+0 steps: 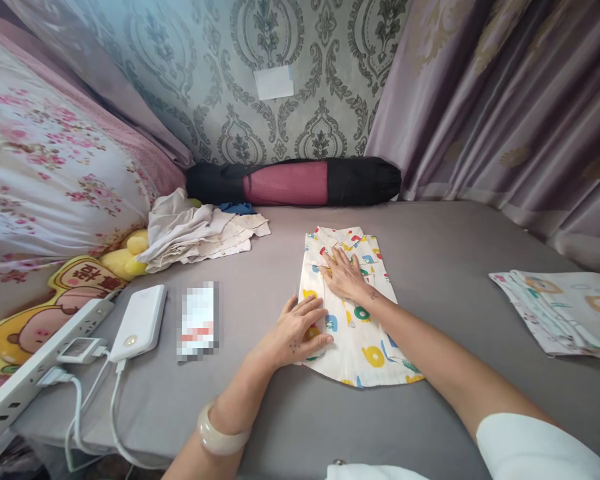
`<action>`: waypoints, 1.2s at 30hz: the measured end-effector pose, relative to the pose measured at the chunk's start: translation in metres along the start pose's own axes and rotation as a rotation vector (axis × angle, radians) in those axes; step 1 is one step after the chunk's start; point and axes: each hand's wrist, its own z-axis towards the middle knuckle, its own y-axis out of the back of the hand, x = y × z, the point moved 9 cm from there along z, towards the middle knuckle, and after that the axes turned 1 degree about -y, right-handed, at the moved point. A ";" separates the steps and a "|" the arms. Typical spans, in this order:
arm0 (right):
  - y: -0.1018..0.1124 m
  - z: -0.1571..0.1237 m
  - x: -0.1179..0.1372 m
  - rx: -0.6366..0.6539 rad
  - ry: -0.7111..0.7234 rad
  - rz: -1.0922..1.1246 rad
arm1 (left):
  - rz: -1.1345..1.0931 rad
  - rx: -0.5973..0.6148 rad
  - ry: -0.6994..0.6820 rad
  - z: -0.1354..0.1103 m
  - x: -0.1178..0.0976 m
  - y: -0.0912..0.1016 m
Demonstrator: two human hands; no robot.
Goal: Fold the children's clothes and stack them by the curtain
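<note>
A white shirt (347,357) with a colourful print of letters and small pictures lies folded in front of me on the grey surface. Its collar end points away from me and its curved hem towards me. My left hand (303,328) rests on the shirt's left edge with the fingers apart. Flat on the upper part, just below the collar, lies my right hand (345,273), fingers spread. Neither hand grips the cloth. A pale bangle (220,433) is on my left wrist.
Folded printed clothes (565,310) lie at the right; rumpled pale clothes (200,230) at the back left. A rolled mat (290,182) sits against the wall. On the left are a power bank (139,321), a power strip (40,357), cables and a blurred packet (198,321).
</note>
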 end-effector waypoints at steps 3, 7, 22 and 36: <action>0.003 0.001 -0.001 0.008 -0.002 0.033 | 0.001 0.011 0.007 0.000 0.001 -0.001; 0.015 -0.011 0.000 0.084 0.022 0.119 | 0.026 0.010 -0.006 0.000 -0.001 0.001; 0.021 -0.160 -0.049 0.060 0.101 0.034 | 0.123 0.090 -0.023 -0.004 -0.024 -0.007; 0.016 -0.165 -0.040 0.072 0.103 0.139 | 0.165 0.108 -0.009 -0.005 -0.024 -0.021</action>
